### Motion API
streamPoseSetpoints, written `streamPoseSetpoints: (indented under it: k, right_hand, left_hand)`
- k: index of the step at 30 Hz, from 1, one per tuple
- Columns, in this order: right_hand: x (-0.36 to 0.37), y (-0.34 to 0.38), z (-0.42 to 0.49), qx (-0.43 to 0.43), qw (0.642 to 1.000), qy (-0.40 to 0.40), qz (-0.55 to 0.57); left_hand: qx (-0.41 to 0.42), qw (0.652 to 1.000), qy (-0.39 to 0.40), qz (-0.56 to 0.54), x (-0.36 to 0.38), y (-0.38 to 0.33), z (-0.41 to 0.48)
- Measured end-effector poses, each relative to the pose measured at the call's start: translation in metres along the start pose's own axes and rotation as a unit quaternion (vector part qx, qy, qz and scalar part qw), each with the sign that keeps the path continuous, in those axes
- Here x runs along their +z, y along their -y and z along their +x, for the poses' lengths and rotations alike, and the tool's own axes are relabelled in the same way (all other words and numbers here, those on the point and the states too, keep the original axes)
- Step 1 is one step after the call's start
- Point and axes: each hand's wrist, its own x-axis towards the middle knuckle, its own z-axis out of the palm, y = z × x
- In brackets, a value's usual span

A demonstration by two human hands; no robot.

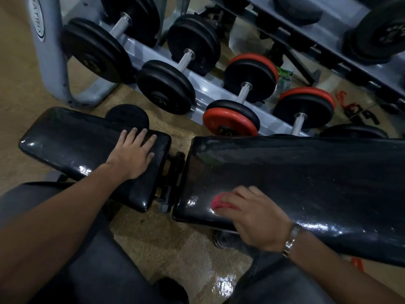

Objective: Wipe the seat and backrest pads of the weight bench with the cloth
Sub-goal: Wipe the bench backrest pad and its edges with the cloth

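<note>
The weight bench has two shiny black pads. The short seat pad [72,145] lies at the left and the long backrest pad [306,181] at the right, with a black hinge [173,172] in the gap between them. My left hand [131,154] rests flat on the seat pad's right end, fingers spread, holding nothing. My right hand [256,218] presses a pink-red cloth [221,201] onto the backrest pad's near left corner. Most of the cloth is hidden under the fingers, and the hand is motion-blurred.
A grey dumbbell rack [203,88] stands just behind the bench, with black dumbbells [166,86] and red-ringed dumbbells [232,119] on it. A black round pad [127,116] sits behind the seat. My knees in dark trousers [92,260] are at the near edge over a tan floor.
</note>
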Motion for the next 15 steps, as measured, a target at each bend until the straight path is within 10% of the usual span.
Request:
streamPoseSetpoints:
  k: [5, 11, 15]
  right_hand:
    - [-0.001, 0.001, 0.017, 0.123, 0.991, 0.012, -0.051]
    - [0.006, 0.013, 0.011, 0.014, 0.999, 0.027, -0.022]
    - [0.001, 0.003, 0.026, 0.111, 0.992, 0.019, -0.050]
  left_hand:
    - [0.010, 1.000, -0.030, 0.002, 0.009, 0.006, -0.002]
    - [0.008, 0.998, -0.047, 0.045, 0.015, 0.003, -0.006]
    - [0.004, 0.997, -0.062, 0.051, 0.017, 0.003, -0.006]
